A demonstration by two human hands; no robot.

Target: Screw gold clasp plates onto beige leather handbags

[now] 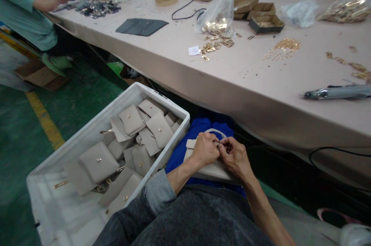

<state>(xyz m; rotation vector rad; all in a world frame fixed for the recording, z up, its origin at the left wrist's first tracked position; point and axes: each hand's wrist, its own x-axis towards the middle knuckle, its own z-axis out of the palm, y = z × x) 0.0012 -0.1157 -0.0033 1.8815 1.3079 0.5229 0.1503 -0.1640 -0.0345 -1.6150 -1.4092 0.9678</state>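
A cream handbag point(214, 169) with a thin looped handle point(216, 131) lies on blue cloth point(181, 157) over my lap. My left hand point(206, 149) rests over its upper part, with thumb and fingers pinched together. Close against it, my right hand point(234, 156) is also closed in a pinch. The fingertips of both hands meet above the bag at something small, mostly hidden by the fingers. The hands cover much of the bag's top.
Left of me stands a white crate point(87, 132) of beige flap pieces point(98, 161) with metal studs. The table ahead holds gold fittings point(211, 47), a pile of small gold parts point(286, 44), a small open box point(266, 24), and a grey tool point(337, 92). A co-worker's arm point(49, 0) reaches over it.
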